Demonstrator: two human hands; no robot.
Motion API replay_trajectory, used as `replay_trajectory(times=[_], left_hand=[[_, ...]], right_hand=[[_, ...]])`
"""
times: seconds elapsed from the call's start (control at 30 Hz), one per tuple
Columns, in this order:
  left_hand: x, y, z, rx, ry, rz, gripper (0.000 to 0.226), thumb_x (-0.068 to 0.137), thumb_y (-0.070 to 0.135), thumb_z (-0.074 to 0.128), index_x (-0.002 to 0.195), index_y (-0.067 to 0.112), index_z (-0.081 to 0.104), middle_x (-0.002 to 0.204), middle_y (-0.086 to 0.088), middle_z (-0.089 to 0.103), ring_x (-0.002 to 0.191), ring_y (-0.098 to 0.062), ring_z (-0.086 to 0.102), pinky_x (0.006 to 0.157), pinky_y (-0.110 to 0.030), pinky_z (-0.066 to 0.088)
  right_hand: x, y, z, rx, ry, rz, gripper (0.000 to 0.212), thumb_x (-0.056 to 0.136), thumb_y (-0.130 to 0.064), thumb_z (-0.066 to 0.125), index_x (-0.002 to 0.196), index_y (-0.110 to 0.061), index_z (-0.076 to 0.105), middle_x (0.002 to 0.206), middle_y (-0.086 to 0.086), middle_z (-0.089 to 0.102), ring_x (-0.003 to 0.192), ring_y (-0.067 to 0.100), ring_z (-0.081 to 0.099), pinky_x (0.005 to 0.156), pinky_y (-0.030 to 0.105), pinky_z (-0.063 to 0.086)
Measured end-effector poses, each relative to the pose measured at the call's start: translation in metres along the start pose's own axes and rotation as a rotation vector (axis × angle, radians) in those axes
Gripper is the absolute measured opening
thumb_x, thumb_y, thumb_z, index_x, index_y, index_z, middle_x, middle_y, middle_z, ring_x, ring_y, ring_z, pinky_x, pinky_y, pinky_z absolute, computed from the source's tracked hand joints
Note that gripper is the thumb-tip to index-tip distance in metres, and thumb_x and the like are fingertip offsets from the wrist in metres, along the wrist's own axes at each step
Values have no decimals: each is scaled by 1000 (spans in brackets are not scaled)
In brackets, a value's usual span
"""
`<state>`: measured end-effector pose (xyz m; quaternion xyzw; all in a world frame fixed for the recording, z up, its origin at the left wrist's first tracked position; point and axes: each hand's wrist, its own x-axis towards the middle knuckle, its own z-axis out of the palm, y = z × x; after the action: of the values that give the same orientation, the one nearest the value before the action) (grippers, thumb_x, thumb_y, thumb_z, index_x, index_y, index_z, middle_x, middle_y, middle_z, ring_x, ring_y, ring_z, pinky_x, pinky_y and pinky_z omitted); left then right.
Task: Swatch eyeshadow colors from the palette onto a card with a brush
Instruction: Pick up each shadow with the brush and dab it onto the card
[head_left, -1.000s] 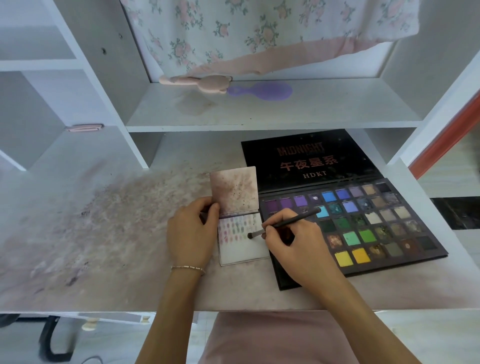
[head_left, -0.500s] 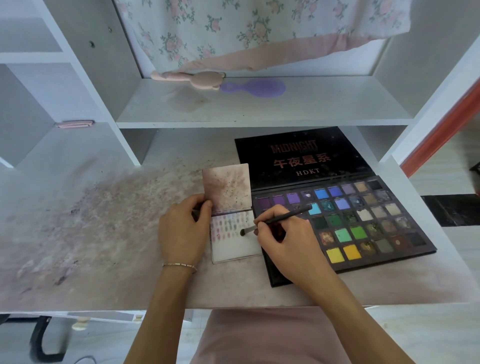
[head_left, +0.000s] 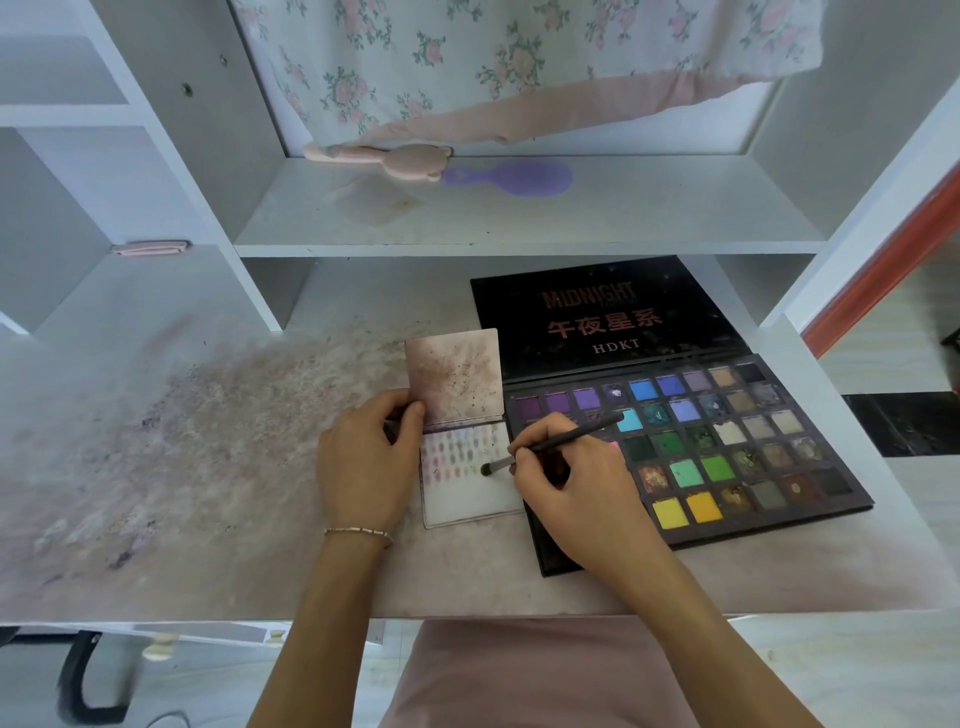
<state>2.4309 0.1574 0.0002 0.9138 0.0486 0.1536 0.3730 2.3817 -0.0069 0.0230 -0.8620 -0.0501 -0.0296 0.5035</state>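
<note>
From the head view, my right hand (head_left: 576, 493) pinches one thin black eyeshadow brush (head_left: 558, 441) like a pen, my grip closed round the handle near the ferrule. The handle's long axis runs from upper right, over the palette, down to the left, where the dark bristle tip lies on the card. That small white swatch card (head_left: 470, 488) lies flat on the stained white bench (head_left: 208, 467), just left of my right hand and touching the palette's left edge; its hinged, powder-smudged flap stands up behind it. My left hand (head_left: 366, 462) rests beside the card, thumb and fingers curled on its left edge by the fold, holding it steady. Faded swatches sit in about three rows on the upper part; the lower part is bare, and the tip is at the right end of the lowest row, so I judge the next stroke falls there, a short pull by the right hand. One open black eyeshadow palette (head_left: 691, 457) lies to the right, its lid flat behind; I count about forty pans, some hidden under my hand.
</note>
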Motion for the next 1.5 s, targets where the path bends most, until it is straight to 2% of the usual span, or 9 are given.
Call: replay_trajectory(times=[0.27,0.37,0.53,0.67,0.8,0.97,1.1,1.33,1.5], left_hand=[[0,0,-1,0,-3,-1,16,86,23,57,96,20,69,73,11,56,66,-6,47,57,-14,30],[0,0,0,-2,0,0,16,86,22,57,96,20,69,73,13,56,62,1,45,57,-11,28],[0,-1,0,1,4,5,16,86,23,57,97,20,69,74,13,56,64,-2,45,58,-12,28],[1,-2,1,-5,9,3,15,86,23,57,95,21,69,72,15,55,62,1,44,57,-12,29],[2,-5,2,-13,7,-1,16,86,25,56,96,21,69,74,14,56,65,-2,47,57,-13,30],[3,-6,2,-20,-3,1,16,86,24,56,97,22,68,74,13,57,61,2,46,55,-12,28],[2,-5,0,-12,-17,0,17,86,24,55,97,21,68,77,7,60,69,-9,49,55,-18,30],[1,-2,-2,-10,-35,-3,19,88,22,54,100,17,68,89,-5,67,74,-14,49,66,-26,34],[1,-2,-1,-5,-33,-11,19,88,22,55,101,16,67,89,-8,67,75,-16,49,67,-27,33]], right_hand=[[0,0,0,-18,2,0,18,88,-16,53,80,-32,49,71,-13,58,69,-9,54,55,6,41],[1,0,0,-17,4,3,15,88,-15,53,82,-29,51,69,-13,57,69,-8,55,55,6,42],[-2,0,-1,37,18,-9,20,86,-12,54,76,-29,52,62,-12,55,61,-6,53,52,7,41],[-5,2,-3,137,130,-28,25,86,-8,54,76,-31,56,59,-14,56,55,3,52,49,11,40],[-9,2,-13,202,278,-68,23,85,-10,51,80,-29,63,77,-9,64,72,5,58,60,10,43],[-23,10,-37,265,364,-14,30,86,3,54,80,-26,63,73,-9,64,60,7,54,54,16,44],[-35,16,-56,287,434,5,31,86,3,53,79,-26,62,68,-16,66,59,6,56,52,11,46],[-53,44,-93,130,663,89,31,89,-1,48,78,-30,52,67,-11,61,61,-5,59,53,6,45],[-60,67,-111,-4,786,182,16,88,-4,49,85,-20,52,72,-11,58,69,1,58,54,1,41]])
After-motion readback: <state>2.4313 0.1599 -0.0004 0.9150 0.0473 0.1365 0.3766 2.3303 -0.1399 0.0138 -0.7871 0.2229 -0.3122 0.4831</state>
